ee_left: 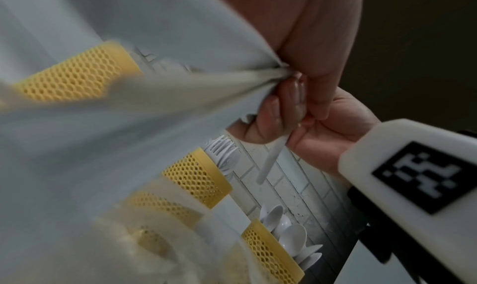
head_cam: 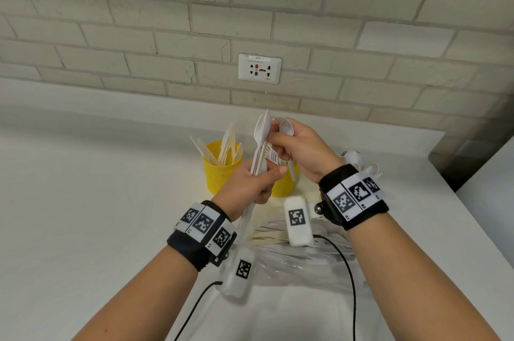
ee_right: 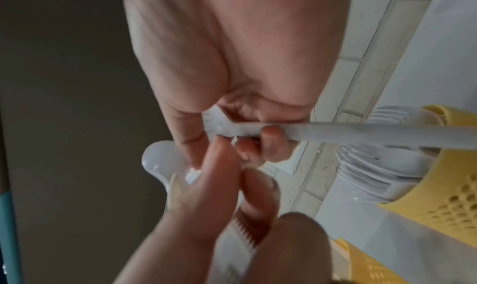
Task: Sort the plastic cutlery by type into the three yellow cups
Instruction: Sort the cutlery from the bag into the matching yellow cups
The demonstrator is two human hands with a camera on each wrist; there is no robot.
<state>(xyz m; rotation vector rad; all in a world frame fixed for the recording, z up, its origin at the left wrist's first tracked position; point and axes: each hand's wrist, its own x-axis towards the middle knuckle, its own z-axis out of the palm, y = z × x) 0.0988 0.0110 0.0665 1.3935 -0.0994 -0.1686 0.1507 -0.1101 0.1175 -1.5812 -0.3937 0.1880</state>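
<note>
Nearest the head camera, both my forearms carry black wristbands with tag markers, and a white camera module [head_cam: 297,220] hangs under each wrist. Behind them, on the white counter [head_cam: 97,187], lies a clear plastic bag [head_cam: 300,260] with loose cutlery in it, directly in front of the middle yellow cup [head_cam: 283,186]. My left hand [head_cam: 247,187] is curled round a bundle of white cutlery [head_cam: 260,151], gripping the handles; the bundle stands upright just above the middle yellow cup, with a spoon bowl at the top and a serrated knife edge [ee_right: 245,235] showing in the right wrist view. My right hand [head_cam: 294,146] pinches 1 white fork [head_cam: 285,125] at its neck, tines up, touching the bundle's upper end; its handle [ee_left: 269,162] sticks out below my fingers [ee_left: 268,123]. Left of the middle yellow cup stands the left yellow cup [head_cam: 219,171], holding cream-coloured knives. The middle yellow cup holds forks. To its right, mostly hidden behind my right wrist in the head view, the right yellow cup [ee_left: 271,253] holds white spoons. All 3 cups stand upright near the brick wall [head_cam: 139,20], which carries a white socket plate [head_cam: 259,68] above the middle yellow cup.
</note>
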